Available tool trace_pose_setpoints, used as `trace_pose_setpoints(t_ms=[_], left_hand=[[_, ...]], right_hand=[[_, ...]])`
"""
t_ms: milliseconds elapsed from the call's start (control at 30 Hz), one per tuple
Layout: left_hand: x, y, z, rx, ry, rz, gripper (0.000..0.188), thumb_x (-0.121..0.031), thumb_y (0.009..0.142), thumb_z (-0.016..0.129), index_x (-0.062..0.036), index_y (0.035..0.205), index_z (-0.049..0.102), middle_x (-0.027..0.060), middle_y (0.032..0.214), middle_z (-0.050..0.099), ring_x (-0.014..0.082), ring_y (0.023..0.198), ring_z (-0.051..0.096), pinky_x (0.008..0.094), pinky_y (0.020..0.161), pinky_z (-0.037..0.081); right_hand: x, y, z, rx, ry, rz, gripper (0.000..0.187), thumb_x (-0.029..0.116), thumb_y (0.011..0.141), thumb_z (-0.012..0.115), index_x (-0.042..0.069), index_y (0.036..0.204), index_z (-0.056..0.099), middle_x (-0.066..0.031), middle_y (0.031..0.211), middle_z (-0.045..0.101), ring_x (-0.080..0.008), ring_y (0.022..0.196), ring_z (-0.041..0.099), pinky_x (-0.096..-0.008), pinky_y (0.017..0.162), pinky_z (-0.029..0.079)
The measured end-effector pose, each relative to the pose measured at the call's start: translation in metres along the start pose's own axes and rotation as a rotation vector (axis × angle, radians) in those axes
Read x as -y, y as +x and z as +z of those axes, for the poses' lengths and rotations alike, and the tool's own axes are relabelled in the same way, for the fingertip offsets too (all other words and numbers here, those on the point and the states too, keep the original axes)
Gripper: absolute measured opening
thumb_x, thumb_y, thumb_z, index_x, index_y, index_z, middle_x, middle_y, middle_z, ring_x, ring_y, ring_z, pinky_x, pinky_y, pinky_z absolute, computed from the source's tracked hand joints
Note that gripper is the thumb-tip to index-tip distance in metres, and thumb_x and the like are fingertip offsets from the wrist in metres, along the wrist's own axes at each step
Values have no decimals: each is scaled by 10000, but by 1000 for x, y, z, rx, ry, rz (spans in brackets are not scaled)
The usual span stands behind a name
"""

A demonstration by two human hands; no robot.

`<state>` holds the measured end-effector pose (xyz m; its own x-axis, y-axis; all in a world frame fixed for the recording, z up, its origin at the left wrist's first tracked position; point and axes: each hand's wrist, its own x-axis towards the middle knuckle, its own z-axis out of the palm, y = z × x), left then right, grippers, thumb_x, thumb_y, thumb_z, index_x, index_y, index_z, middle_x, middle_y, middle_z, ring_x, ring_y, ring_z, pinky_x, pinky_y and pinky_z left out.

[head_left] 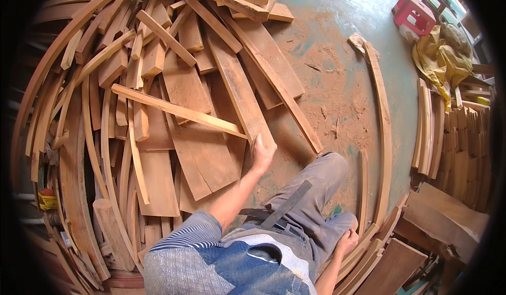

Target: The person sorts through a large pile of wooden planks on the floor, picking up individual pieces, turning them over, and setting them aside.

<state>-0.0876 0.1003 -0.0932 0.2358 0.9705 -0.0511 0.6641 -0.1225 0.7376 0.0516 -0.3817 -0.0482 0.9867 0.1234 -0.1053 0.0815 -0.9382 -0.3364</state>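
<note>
Left hand (263,151) to timber: at the near edge of a heaped lumber pile (197,160), a person in dusty grey trousers (305,195) closes a curled fist on the lower end of a long plank (235,84), which slants down the pile's right side toward the floor (337,57). Just beside that fist lies the tip of a pale strip (179,109), crossing the heap from the upper left; whether the fingers also touch it cannot be told. The right hand (346,241) rests against the person's right knee, its fingers bent inward; what it may hold is not clear from this angle.

The step in hand looks to be handling single boards at the pile, with the plank gripped but its far end among other pieces. Shifting it would likely call for a firm hold and a lift clear of the narrow batten (272,84) along its right, without dragging the strip. Reddish sawdust coats the floor off the pile's right edge.
</note>
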Motion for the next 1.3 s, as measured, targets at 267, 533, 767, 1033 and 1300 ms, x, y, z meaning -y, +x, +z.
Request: trace_pose_setpoints(t_ms=[267,533,767,1033,1300], left_hand=[[3,172,58,101,-90,-79,788,-371,824,746,119,1364,445,326,1372,531,419,1298,516,438,1093,420],[-14,216,90,136,-198,-458,800,-416,800,797,111,1303,465,295,1349,555,364,1270,547,397,1062,445],[-7,219,89,156,-45,-487,807,-342,809,772,91,1363,376,291,1399,485,388,1304,498,418,1094,414],[-150,277,0,171,-1264,-332,1050,-603,875,675,15,1560,175,221,1574,286,369,1381,428,451,1140,398],[-254,418,-128,450,-1533,-122,221,-254,914,668,-60,848,585,110,774,657,250,691,679,382,619,587]], right_hand=[[-8,14,-7,52,-1,-6,252,129,886,637,-15,1084,698,-205,1126,661,-383,1077,598,-464,965,457],[14,14,-13,107,-23,50,247,105,861,638,-25,1063,696,-203,1129,667,-380,1090,596,-464,969,452],[40,30,-18,180,-73,86,274,92,825,667,-22,1073,693,-212,1086,661,-394,1055,599,-475,932,466],[-21,34,-81,-5,-77,174,322,123,834,626,-45,1101,690,-211,1055,707,-377,984,667,-402,907,517],[-83,96,-134,-127,237,132,329,139,911,620,-63,1166,668,-197,1095,721,-312,1027,676,-391,928,509]])
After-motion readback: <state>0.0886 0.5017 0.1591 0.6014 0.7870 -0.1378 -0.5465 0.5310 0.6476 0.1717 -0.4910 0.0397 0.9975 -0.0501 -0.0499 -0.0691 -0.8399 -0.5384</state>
